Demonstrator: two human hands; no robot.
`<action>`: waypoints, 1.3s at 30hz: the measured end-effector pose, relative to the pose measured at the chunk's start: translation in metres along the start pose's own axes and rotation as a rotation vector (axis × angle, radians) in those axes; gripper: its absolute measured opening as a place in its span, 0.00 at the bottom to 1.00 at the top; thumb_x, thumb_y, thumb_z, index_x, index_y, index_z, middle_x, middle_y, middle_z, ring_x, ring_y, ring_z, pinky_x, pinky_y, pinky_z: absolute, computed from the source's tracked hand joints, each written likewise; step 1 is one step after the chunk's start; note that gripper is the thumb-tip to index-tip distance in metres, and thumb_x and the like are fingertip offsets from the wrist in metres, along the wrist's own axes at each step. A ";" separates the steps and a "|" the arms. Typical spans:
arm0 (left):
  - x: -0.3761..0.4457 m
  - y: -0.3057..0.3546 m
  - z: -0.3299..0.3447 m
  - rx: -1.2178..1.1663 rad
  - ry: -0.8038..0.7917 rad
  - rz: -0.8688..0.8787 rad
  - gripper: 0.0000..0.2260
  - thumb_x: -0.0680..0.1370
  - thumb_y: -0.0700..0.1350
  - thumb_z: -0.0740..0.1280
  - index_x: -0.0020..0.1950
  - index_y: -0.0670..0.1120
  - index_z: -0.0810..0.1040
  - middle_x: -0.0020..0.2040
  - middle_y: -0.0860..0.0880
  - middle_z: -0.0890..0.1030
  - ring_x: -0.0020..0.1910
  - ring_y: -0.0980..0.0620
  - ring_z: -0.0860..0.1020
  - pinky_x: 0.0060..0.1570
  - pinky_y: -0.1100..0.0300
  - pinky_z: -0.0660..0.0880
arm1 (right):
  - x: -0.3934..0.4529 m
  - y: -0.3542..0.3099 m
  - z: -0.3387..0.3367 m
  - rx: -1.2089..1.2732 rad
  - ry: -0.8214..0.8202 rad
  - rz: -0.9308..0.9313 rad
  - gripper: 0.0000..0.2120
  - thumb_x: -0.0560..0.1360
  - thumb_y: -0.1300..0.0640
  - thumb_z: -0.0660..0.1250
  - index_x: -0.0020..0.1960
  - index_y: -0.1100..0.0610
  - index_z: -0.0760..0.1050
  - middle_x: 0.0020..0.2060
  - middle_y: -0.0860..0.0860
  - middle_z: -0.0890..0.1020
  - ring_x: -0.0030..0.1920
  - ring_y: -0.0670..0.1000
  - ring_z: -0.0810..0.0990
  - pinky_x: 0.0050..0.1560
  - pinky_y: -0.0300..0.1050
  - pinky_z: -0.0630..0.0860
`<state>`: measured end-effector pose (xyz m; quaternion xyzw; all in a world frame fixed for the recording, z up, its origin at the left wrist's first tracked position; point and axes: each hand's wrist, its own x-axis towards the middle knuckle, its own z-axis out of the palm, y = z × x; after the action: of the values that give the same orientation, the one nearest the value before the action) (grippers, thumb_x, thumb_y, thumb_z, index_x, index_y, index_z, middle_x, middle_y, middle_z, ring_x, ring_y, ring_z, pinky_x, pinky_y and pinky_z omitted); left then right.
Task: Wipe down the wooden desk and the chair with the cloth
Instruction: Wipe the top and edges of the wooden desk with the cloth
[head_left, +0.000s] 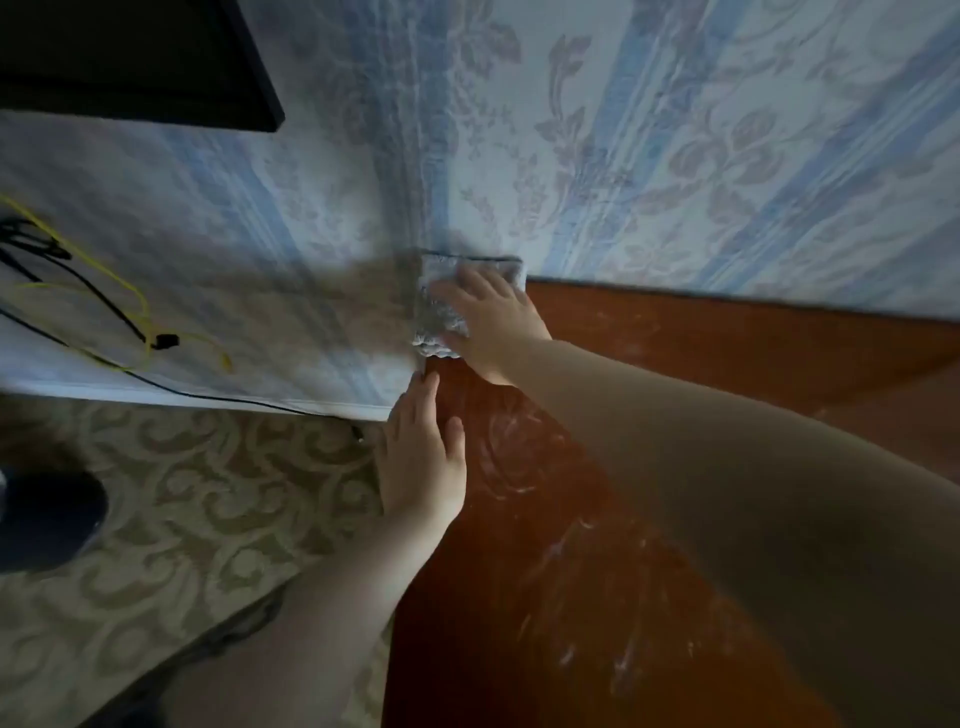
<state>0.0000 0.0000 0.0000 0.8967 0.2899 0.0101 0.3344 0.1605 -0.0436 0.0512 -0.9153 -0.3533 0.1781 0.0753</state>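
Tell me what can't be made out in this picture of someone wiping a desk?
Head view, the only one:
- Chair: not in view.
- Reddish-brown wooden desk: right and near parts cut off by the frame edges and covered by the right forearm.
- Pale textured cloth: mostly hidden under the right hand.
- Black flat object, top left: cut off by the edge; unidentifiable.
- Left hand lies flat at the desk edge.

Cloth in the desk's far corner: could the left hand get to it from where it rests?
Probably yes. The left hand lies flat on the desk edge just short of the cloth, with bare wood between. Only the right hand, pressing on the cloth, covers part of it.
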 end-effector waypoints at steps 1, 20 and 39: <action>-0.002 0.000 0.002 -0.021 0.022 -0.018 0.24 0.81 0.52 0.55 0.78 0.51 0.58 0.78 0.50 0.60 0.76 0.51 0.59 0.71 0.45 0.63 | 0.004 -0.002 0.006 -0.071 -0.023 -0.014 0.30 0.81 0.39 0.54 0.79 0.40 0.47 0.79 0.49 0.45 0.78 0.54 0.41 0.75 0.62 0.42; -0.006 0.003 0.013 0.267 0.135 0.169 0.24 0.81 0.50 0.50 0.76 0.44 0.64 0.76 0.48 0.64 0.76 0.53 0.58 0.73 0.50 0.61 | -0.005 0.043 0.017 -0.214 0.094 -0.061 0.29 0.78 0.36 0.55 0.74 0.49 0.59 0.78 0.49 0.55 0.77 0.54 0.52 0.74 0.58 0.54; -0.007 0.003 0.011 0.236 0.147 0.169 0.24 0.81 0.51 0.50 0.75 0.44 0.65 0.76 0.48 0.64 0.76 0.53 0.58 0.72 0.48 0.62 | -0.050 0.058 0.019 -0.050 0.030 -0.163 0.26 0.81 0.45 0.55 0.78 0.43 0.54 0.79 0.45 0.52 0.78 0.49 0.47 0.78 0.53 0.46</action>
<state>-0.0019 -0.0122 -0.0059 0.9478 0.2361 0.0695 0.2025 0.1550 -0.1203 0.0314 -0.8876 -0.4299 0.1488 0.0722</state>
